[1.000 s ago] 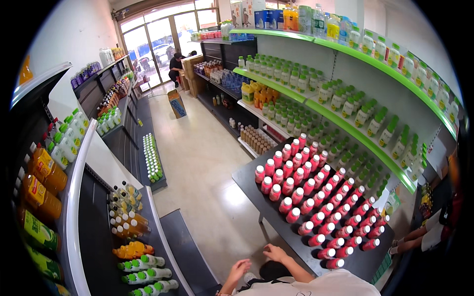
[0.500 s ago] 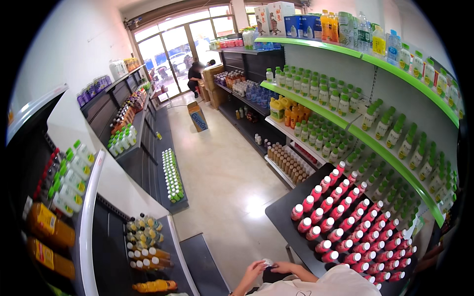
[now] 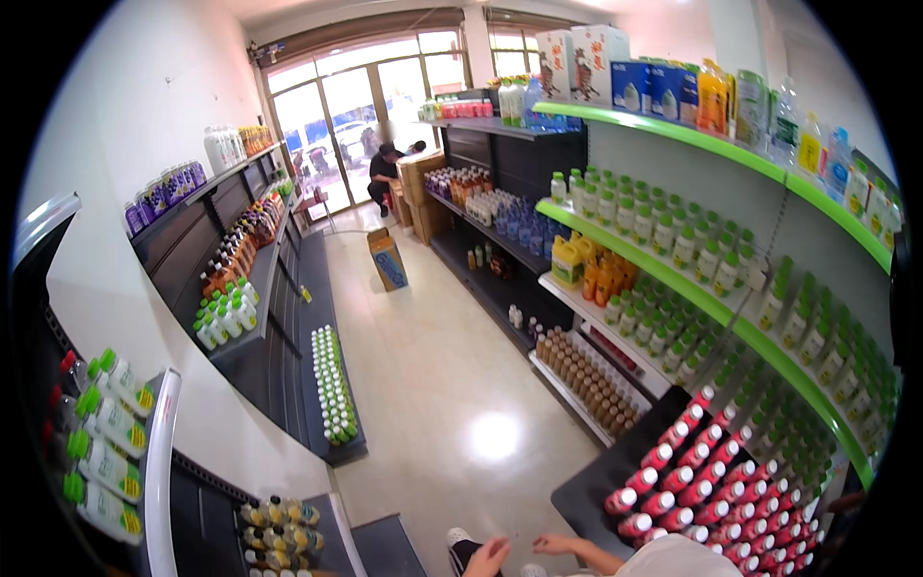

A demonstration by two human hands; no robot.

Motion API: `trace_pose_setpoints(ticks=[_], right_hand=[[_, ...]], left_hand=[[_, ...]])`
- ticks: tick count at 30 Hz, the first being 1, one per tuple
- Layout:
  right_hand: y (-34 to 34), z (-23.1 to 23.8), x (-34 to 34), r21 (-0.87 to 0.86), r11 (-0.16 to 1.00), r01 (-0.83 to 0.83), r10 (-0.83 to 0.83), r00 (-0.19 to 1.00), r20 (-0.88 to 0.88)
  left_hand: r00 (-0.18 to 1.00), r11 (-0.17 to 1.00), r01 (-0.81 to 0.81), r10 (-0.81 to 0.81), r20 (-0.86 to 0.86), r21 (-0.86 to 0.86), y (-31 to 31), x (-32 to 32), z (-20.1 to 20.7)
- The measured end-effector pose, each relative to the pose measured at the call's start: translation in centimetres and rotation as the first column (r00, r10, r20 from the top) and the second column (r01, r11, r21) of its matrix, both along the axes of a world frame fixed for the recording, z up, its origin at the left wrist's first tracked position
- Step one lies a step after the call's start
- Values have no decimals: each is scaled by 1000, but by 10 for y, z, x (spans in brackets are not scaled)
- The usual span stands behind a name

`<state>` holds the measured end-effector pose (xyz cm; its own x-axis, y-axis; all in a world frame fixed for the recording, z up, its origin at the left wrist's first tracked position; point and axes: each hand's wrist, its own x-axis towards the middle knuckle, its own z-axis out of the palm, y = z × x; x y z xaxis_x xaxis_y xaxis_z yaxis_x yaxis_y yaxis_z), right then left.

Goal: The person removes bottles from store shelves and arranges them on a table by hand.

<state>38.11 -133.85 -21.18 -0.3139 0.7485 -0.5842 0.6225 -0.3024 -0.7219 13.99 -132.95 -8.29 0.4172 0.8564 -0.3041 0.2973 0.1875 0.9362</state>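
Note:
At the lower edge, my left hand (image 3: 488,557) hangs in front of me with loosely bent fingers, and nothing shows in it. My right hand (image 3: 555,545) is held to its right, apart from it, fingers reaching leftward, also with nothing visible in them. Both hands are small in view, so finger detail is faint. Closest to my right hand is a dark table (image 3: 588,489) crowded with upright red bottles (image 3: 678,478) with white caps. A dark shoe with a white toe (image 3: 458,537) shows beside my left hand.
On the right, green-edged shelves (image 3: 663,246) hold rows of green-capped bottles (image 3: 666,231). Dark shelving (image 3: 272,332) with bottles lines the left. Down the pale aisle floor (image 3: 423,356) stands an open cardboard box (image 3: 387,258); a person (image 3: 383,175) sits beyond it near stacked cartons (image 3: 419,197).
The view has shifted, so the red bottles and shelves sit lower and farther right. My hands were close together; now they are wider apart and lower in the picture.

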Motion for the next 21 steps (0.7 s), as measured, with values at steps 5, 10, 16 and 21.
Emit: trace_pose_setpoints(ticks=[5, 10, 16, 21], right_hand=[[79, -21, -64, -97, 983, -157, 156, 988, -15], [191, 34, -121, -58, 993, -106, 110, 992, 60], [293, 8, -149, 11, 998, 54, -53, 994, -92], [338, 32, -155, 15, 990, 138, -135, 983, -128]], left_hand=[[983, 989, -131, 138, 117, -72, 47, -60, 4], [983, 986, -101, 77, -166, -136, 155, -121, 64], [968, 990, -92, 114, -222, 106, 302, -170, 37], [941, 991, 78, -38, -338, 108, 373, -159, 53]])
